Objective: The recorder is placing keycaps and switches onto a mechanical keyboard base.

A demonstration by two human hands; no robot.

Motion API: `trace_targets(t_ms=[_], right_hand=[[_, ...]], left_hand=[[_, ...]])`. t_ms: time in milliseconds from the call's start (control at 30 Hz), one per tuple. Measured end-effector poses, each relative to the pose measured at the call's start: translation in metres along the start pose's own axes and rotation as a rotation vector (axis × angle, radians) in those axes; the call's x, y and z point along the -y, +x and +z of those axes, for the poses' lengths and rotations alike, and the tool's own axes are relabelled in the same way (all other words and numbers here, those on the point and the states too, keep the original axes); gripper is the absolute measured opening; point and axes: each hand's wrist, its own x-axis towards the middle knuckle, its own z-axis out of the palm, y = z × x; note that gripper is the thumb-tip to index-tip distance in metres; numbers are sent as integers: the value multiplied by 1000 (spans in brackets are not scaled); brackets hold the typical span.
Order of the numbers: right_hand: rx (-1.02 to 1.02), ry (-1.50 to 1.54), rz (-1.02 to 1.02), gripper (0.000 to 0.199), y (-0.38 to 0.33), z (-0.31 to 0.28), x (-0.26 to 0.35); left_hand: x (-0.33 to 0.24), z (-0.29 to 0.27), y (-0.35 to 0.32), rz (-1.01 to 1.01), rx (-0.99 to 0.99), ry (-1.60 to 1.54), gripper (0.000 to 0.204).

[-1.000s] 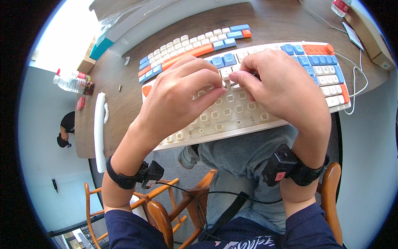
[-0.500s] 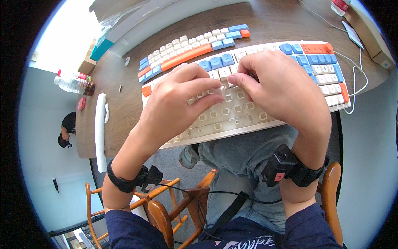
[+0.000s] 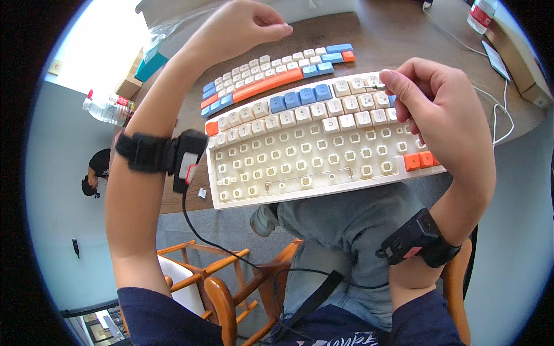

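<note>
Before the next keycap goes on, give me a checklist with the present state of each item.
1. Keyboard lies flat, part on the table edge, part over the lap: ok.
2. Empty switch rows uncovered: ok.
3. Loose keycaps laid out in rows within reach: ok.
4. Left hand raised above the keycaps, fingers pinched; whether it holds one: cannot tell.
5. Right hand at the keyboard's upper right keys; what it grips: cannot tell.

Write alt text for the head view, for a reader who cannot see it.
A person's right hand rests on a white keyboard with its lower keycaps off, a thin tool pinched in the fingers, while the left hand is raised above rows of loose keycaps on a brown table. Both wrists wear black bands.
</note>
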Motion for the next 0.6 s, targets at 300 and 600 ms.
trace_targets(t_ms=[300, 600], right_hand=[[-30, 42, 54, 27, -1, -7, -5], [-37, 31, 8, 28, -1, -12, -11]], left_hand=[[17, 22, 5, -199, 329, 69, 30], [23, 21, -6, -253, 405, 24, 32]])
